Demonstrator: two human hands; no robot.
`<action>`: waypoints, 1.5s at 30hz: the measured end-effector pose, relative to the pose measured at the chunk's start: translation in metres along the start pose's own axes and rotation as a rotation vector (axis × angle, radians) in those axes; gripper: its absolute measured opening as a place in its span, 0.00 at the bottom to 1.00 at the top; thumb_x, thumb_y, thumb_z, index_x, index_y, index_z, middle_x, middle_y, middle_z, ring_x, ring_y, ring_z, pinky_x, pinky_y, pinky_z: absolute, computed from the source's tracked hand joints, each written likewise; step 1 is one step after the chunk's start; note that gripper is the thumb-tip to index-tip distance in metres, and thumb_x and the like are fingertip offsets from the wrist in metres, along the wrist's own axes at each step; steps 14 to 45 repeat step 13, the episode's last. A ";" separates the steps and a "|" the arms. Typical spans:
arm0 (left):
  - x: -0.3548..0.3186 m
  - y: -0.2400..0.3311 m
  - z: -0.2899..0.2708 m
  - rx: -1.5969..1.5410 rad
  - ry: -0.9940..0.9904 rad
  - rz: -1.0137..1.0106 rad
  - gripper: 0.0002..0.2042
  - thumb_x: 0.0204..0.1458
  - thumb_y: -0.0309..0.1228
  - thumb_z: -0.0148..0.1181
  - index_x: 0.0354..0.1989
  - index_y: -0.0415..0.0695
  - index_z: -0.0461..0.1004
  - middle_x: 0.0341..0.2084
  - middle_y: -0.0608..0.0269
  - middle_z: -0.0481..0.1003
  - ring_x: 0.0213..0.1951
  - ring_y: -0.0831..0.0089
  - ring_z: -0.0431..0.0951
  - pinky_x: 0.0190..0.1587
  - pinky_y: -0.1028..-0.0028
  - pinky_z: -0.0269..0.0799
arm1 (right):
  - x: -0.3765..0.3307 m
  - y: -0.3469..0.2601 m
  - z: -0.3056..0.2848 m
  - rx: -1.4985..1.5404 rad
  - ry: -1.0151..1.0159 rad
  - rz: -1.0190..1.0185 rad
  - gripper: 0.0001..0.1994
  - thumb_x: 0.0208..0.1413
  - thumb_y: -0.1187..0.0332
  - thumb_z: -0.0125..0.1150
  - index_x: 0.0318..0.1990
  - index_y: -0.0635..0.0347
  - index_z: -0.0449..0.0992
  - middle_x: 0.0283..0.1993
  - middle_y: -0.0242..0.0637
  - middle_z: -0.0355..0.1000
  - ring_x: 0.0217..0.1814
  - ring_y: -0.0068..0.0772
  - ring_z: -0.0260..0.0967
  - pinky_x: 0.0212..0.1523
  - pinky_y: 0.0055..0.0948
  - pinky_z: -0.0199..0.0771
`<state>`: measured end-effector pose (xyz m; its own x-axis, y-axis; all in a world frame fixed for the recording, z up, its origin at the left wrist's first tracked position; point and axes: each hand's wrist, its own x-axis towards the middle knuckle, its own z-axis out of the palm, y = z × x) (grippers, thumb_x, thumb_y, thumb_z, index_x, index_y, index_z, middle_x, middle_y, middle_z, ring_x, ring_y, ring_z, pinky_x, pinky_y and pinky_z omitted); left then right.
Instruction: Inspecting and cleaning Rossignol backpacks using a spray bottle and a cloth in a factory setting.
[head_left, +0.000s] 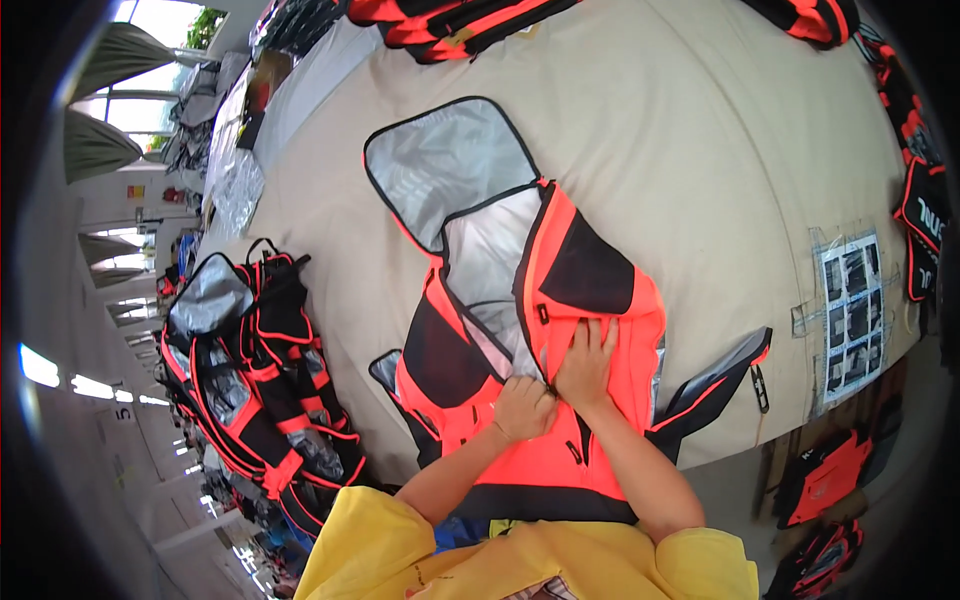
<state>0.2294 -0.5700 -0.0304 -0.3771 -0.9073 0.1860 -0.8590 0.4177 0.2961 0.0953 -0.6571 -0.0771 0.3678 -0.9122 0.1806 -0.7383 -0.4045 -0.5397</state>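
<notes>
A neon coral and black backpack (pixel 610 430) lies on the cloth-covered table before me, its front panel up. Its long front zip is undone, and the grey-lined top flap (pixel 450 155) is folded back away from me. Pale lining (pixel 490 245) shows inside. My left hand (pixel 525 408) is closed on the bag's edge at the lower end of the zip opening; its fingertips are partly hidden. Right beside it, my right hand (pixel 587 368) rests on the coral front panel with its fingers stretched out. A black side pocket flap (pixel 715 390) with grey lining sticks out at the right.
More coral and black backpacks (pixel 260 370) are piled at the left, with others (pixel 460 30) at the far edge. A printed picture sheet (pixel 850 310) is taped to the table cloth (pixel 700 170) at the right. Clear plastic (pixel 238 190) lies at the far left.
</notes>
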 end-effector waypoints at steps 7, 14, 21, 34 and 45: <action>-0.005 -0.001 0.007 -0.037 0.049 -0.002 0.12 0.39 0.33 0.68 0.25 0.48 0.67 0.24 0.61 0.65 0.28 0.60 0.69 0.33 0.59 0.60 | -0.005 0.002 0.006 -0.047 -0.039 0.009 0.24 0.59 0.56 0.62 0.40 0.79 0.82 0.59 0.63 0.69 0.72 0.65 0.57 0.77 0.74 0.39; -0.013 -0.003 0.010 0.015 0.062 -0.006 0.12 0.41 0.33 0.67 0.28 0.49 0.68 0.24 0.60 0.65 0.28 0.59 0.69 0.32 0.56 0.60 | -0.006 -0.004 0.009 -0.052 -0.230 0.039 0.27 0.61 0.53 0.57 0.50 0.74 0.82 0.70 0.60 0.67 0.78 0.61 0.54 0.79 0.73 0.37; -0.013 -0.003 0.010 0.015 0.062 -0.006 0.12 0.41 0.33 0.67 0.28 0.49 0.68 0.24 0.60 0.65 0.28 0.59 0.69 0.32 0.56 0.60 | -0.006 -0.004 0.009 -0.052 -0.230 0.039 0.27 0.61 0.53 0.57 0.50 0.74 0.82 0.70 0.60 0.67 0.78 0.61 0.54 0.79 0.73 0.37; -0.013 -0.003 0.010 0.015 0.062 -0.006 0.12 0.41 0.33 0.67 0.28 0.49 0.68 0.24 0.60 0.65 0.28 0.59 0.69 0.32 0.56 0.60 | -0.006 -0.004 0.009 -0.052 -0.230 0.039 0.27 0.61 0.53 0.57 0.50 0.74 0.82 0.70 0.60 0.67 0.78 0.61 0.54 0.79 0.73 0.37; -0.013 -0.003 0.010 0.015 0.062 -0.006 0.12 0.41 0.33 0.67 0.28 0.49 0.68 0.24 0.60 0.65 0.28 0.59 0.69 0.32 0.56 0.60 | -0.006 -0.004 0.009 -0.052 -0.230 0.039 0.27 0.61 0.53 0.57 0.50 0.74 0.82 0.70 0.60 0.67 0.78 0.61 0.54 0.79 0.73 0.37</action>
